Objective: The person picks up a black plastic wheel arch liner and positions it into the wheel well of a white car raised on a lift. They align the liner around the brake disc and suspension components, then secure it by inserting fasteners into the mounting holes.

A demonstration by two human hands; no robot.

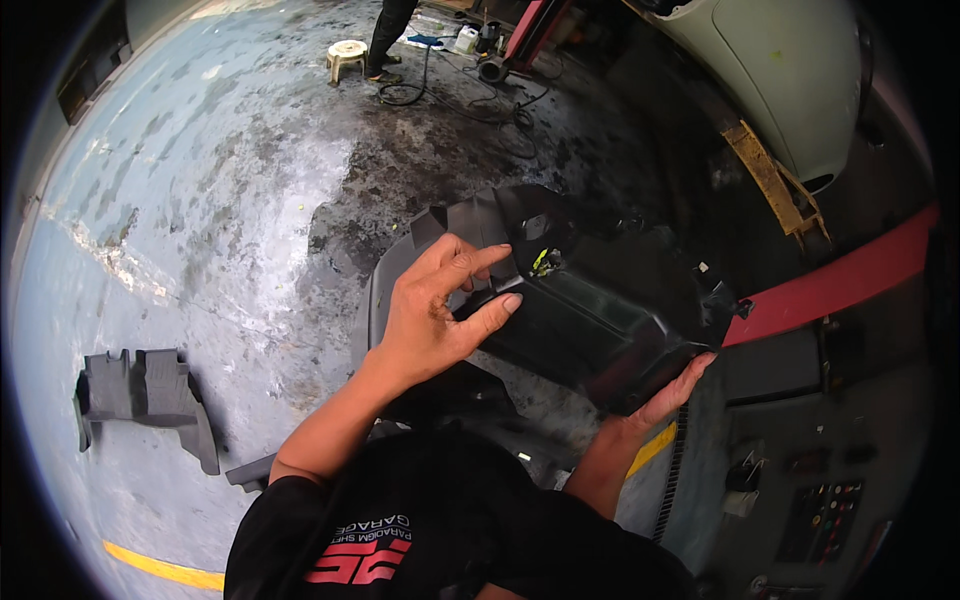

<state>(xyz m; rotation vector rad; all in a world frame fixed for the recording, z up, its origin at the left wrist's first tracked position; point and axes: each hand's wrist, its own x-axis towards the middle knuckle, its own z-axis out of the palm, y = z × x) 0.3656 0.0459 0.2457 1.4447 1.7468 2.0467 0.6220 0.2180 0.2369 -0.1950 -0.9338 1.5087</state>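
A black molded plastic panel (600, 310) is held up in front of me, with a small bright yellow-green patch (545, 261) on its surface. My left hand (440, 305) is at the panel's left part, index finger and thumb spread apart near that patch, the other fingers bent and partly hidden. My right hand (670, 395) grips the lower right edge of the panel, thumb side showing. More dark molded material (440, 395) lies below the panel, partly hidden by my left arm.
A grey floor mat (140, 400) lies at left. Beyond are a white stool (347, 55), another person's leg (390, 35), hoses (515, 125) and jugs (466, 38). At right are a pale car body (760, 70), yellow metal frame (770, 175), red beam (830, 280) and floor grate (668, 485).
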